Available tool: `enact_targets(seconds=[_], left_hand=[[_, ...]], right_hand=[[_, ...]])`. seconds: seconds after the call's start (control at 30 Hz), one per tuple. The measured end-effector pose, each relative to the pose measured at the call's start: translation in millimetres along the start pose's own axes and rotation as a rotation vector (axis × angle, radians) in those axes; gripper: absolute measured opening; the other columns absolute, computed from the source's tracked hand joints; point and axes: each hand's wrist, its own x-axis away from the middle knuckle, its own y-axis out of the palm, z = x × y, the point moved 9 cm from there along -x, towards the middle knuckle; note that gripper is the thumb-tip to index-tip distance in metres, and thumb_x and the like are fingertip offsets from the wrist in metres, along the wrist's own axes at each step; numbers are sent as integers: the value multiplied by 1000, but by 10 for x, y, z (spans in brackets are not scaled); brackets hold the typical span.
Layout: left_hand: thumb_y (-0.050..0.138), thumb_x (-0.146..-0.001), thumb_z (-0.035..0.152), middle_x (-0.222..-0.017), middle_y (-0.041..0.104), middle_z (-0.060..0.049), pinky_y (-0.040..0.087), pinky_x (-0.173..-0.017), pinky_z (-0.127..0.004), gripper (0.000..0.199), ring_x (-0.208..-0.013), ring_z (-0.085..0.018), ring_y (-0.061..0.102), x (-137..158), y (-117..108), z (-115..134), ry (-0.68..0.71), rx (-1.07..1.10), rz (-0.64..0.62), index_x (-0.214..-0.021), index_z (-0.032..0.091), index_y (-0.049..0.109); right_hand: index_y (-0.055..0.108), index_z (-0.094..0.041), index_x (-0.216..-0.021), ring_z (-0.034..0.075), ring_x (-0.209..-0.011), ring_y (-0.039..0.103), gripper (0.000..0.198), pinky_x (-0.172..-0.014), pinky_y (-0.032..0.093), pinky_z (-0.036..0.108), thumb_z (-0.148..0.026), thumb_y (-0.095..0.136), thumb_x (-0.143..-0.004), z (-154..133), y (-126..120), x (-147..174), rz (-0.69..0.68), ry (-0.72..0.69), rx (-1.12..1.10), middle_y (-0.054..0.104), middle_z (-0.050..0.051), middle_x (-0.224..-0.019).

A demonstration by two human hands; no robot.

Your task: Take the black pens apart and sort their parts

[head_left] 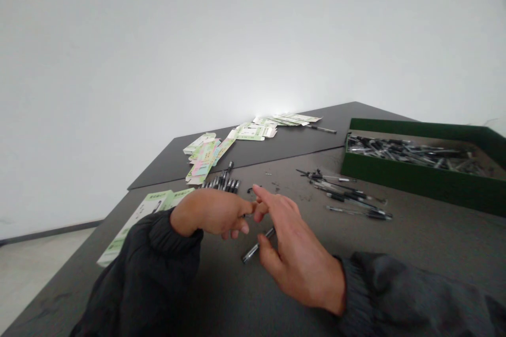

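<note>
My left hand (217,213) reaches in over the table with its fingers curled, meeting the fingertips of my right hand (298,255). A small bit of something shows between the fingertips, too hidden to name. A clear pen with dark parts (252,253) slants under my right thumb and passes behind the fingers, which are held together and stretched toward the left hand. Just beyond my left hand lies a row of black-capped pens (221,183), partly covered by it. A small dark curved piece (250,189) rests past the fingertips.
To the right, a green box (419,176) holds many pens (411,152). Loose pens and parts (348,195) lie beside it. Flattened printed cartons (205,158) spread along the back, a green-and-white carton (138,221) at left. A single pen (322,129) lies near the wall.
</note>
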Motion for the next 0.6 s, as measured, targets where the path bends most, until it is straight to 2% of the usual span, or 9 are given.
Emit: enact_targets(seconds=[0.1, 0.17, 0.27, 0.33, 0.37, 0.4, 0.47, 0.6], left_hand=[[47, -82, 5, -92, 67, -6, 48, -55, -21, 38, -71, -15, 64, -7, 16, 13, 32, -24, -8, -117, 18, 43], [48, -81, 5, -92, 68, -6, 47, -53, -20, 44, -70, -15, 64, -6, 18, 36, 36, -51, -12, -122, 19, 39], [47, -82, 4, -90, 68, -6, 48, -55, -21, 43, -70, -16, 64, -3, 18, 52, 15, -69, -21, -122, 17, 39], [45, -83, 4, -89, 67, -7, 48, -57, -23, 36, -72, -17, 64, -2, 17, 43, 8, -67, -24, -117, 15, 43], [44, -83, 4, -88, 67, -7, 49, -58, -23, 33, -72, -17, 65, -2, 11, 32, 5, -61, -17, -114, 15, 44], [44, -84, 5, -88, 67, -7, 49, -59, -23, 29, -73, -17, 65, -2, 3, 19, 3, -49, -7, -112, 15, 45], [44, -85, 7, -88, 67, -6, 50, -60, -23, 27, -73, -16, 65, 1, -9, 9, 14, -31, 11, -110, 16, 46], [47, -83, 7, -91, 69, -6, 49, -58, -22, 36, -71, -16, 65, 22, -4, 61, 31, -83, -2, -118, 17, 43]], right_hand=[[45, -19, -121, 23, -95, 51, 46, -85, 41, 42, -5, 46, -78, 24, -73, -12, 70, 19, 10, 56, 8, -97], [45, -19, -120, 22, -91, 52, 46, -86, 41, 42, -3, 45, -78, 56, -82, -25, 88, 29, 11, 57, 6, -90], [33, -18, -135, 21, -95, 54, 62, -102, 29, 50, -2, 44, -76, 82, -27, -34, 55, 32, 17, 57, 4, -87], [19, -16, -143, 22, -107, 50, 73, -108, 18, 52, -3, 44, -75, 64, 24, -26, 10, 20, 16, 58, 6, -96], [14, -16, -144, 23, -112, 47, 76, -109, 17, 52, -3, 44, -75, 46, 45, -20, -14, 10, 9, 57, 8, -104], [13, -15, -145, 23, -115, 45, 78, -108, 20, 52, -4, 45, -75, 24, 56, -14, -29, -3, -3, 56, 9, -110], [19, -16, -142, 25, -112, 45, 73, -101, 30, 50, -6, 47, -75, 0, 38, -8, -24, -11, -12, 53, 11, -115], [43, -19, -126, 23, -95, 50, 51, -87, 40, 44, -4, 45, -77, 67, -55, -30, 67, 31, 9, 56, 9, -99]])
